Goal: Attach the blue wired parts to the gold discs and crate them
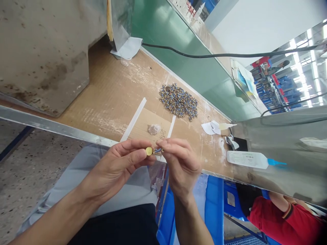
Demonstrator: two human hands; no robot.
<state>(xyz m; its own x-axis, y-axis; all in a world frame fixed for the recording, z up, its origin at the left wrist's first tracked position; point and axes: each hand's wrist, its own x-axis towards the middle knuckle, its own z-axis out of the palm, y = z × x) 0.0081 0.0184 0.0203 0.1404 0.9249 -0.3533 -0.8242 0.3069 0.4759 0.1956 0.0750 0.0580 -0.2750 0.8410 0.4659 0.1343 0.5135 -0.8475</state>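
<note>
My left hand [120, 163] pinches a small round brass piece [149, 151] between thumb and fingers, just over the table's near edge. My right hand [178, 160] is closed in a pinch on a small blue and metal part [158, 150] that meets the brass piece. Both hands are held close together above my lap. A heap of similar small blue and brass parts [178, 102] lies further back on the wooden table [109, 95]. A small clear dish [154, 129] sits just beyond my hands.
Two white strips [134, 119] lie on the table. A white squeeze bottle with a blue tip [251, 159] rests at the right by a metal housing [281, 136]. A green conveyor belt [184, 47] runs behind, crossed by a black cable [204, 54]. Another person's red sleeve [281, 214] shows lower right.
</note>
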